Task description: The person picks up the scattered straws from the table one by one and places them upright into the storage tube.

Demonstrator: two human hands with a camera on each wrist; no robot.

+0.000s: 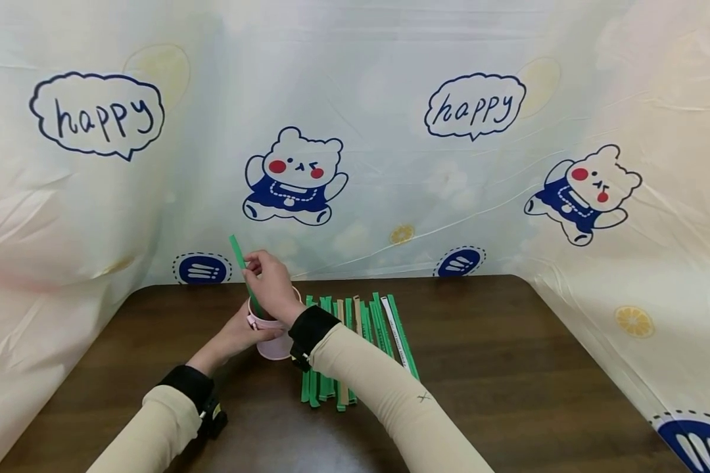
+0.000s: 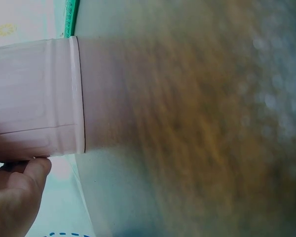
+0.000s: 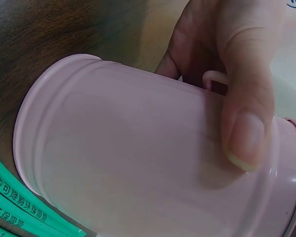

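A pink bucket (image 1: pixel 274 347) stands on the table, gripped near its rim by the left hand (image 1: pixel 235 338); in the right wrist view the left thumb (image 3: pixel 246 133) lies across the bucket's side (image 3: pixel 123 143). Above the bucket the right hand (image 1: pixel 270 287) pinches a long green paper-wrapped strip (image 1: pixel 236 251), tilted, its lower end inside the rim. The left wrist view shows the bucket's base end (image 2: pixel 34 98) with left-hand fingers (image 2: pixel 19 192) against it. To the bucket's right lies a row of green-wrapped strips (image 1: pixel 313 387), with a white one (image 1: pixel 395 328) and brownish ones (image 1: pixel 343 393) among them.
The dark wooden table (image 1: pixel 509 381) extends on both sides of the strips. Behind it hangs a pale sheet (image 1: pixel 384 197) printed with bears and the word "happy". The right forearm passes over part of the strip row.
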